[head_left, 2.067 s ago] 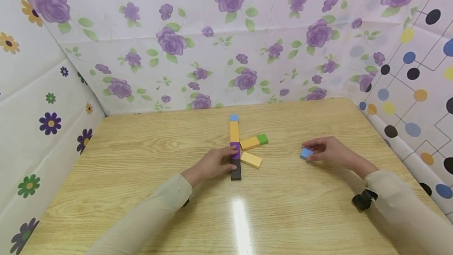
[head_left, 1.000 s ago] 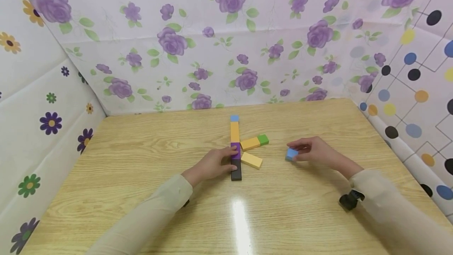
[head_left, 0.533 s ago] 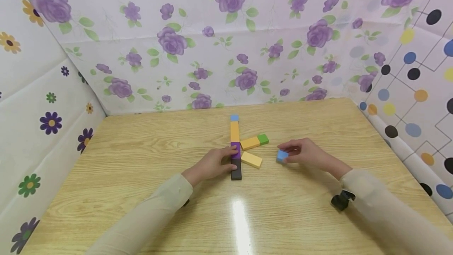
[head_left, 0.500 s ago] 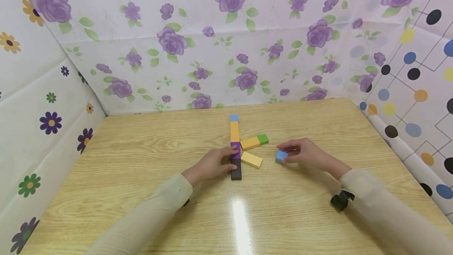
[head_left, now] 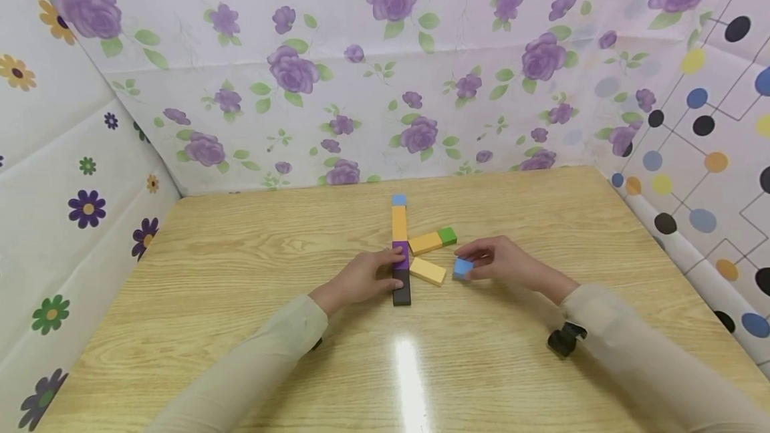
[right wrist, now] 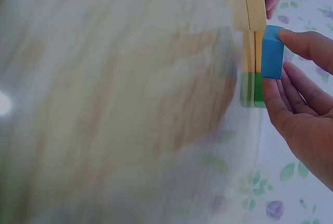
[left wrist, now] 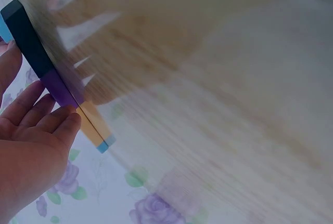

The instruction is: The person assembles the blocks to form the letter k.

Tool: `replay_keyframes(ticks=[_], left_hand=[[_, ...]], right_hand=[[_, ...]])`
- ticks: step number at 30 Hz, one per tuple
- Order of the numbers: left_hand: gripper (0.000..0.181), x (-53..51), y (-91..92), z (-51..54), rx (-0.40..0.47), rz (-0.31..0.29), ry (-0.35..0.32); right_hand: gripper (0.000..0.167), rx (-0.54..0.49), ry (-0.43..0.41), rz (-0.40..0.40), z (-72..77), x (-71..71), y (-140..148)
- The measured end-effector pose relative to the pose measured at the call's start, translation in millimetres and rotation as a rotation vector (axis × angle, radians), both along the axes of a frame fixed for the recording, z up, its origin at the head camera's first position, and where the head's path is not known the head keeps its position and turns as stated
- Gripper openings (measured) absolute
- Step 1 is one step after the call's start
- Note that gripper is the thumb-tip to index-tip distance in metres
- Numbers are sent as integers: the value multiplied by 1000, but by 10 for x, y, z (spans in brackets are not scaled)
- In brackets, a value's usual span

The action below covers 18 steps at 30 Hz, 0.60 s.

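Between thumb and fingers, my right hand (head_left: 505, 262) pinches a small blue block (head_left: 462, 268); in the right wrist view the thumb presses the blue block (right wrist: 272, 52) from one side. Just left of it lies a pale yellow block (head_left: 428, 272), slanting away from a straight row. That row runs from a black block (head_left: 401, 296) through a purple block (head_left: 400, 245) and an orange block (head_left: 399, 224) to a light blue block (head_left: 399, 200). My left hand (head_left: 357, 277) rests its thumb on the black block and its fingertips on the purple one.
A second orange block (head_left: 424, 243) with a green block (head_left: 448, 236) at its end slants out right of the row. All lie on a wooden table (head_left: 271, 232). A flowered cloth (head_left: 343, 112) stands behind it, with patterned cloths at both sides.
My right hand has moved left with the blue block, from the right part of the table to near the pale yellow block. The left hand and the row have stayed put.
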<state>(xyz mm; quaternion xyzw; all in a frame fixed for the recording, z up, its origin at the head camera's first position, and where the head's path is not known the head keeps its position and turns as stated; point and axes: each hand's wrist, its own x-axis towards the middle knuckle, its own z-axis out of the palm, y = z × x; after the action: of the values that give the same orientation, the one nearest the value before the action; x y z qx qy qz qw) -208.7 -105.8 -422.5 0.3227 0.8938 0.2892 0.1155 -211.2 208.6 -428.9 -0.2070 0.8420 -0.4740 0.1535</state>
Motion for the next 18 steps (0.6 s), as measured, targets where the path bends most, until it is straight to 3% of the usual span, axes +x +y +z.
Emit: replay_keyframes(ticks=[18], left_hand=[[57,-23,-9,-31,-4,-8,19]], right_hand=[[42,24,-22,45,-22,57,-149]])
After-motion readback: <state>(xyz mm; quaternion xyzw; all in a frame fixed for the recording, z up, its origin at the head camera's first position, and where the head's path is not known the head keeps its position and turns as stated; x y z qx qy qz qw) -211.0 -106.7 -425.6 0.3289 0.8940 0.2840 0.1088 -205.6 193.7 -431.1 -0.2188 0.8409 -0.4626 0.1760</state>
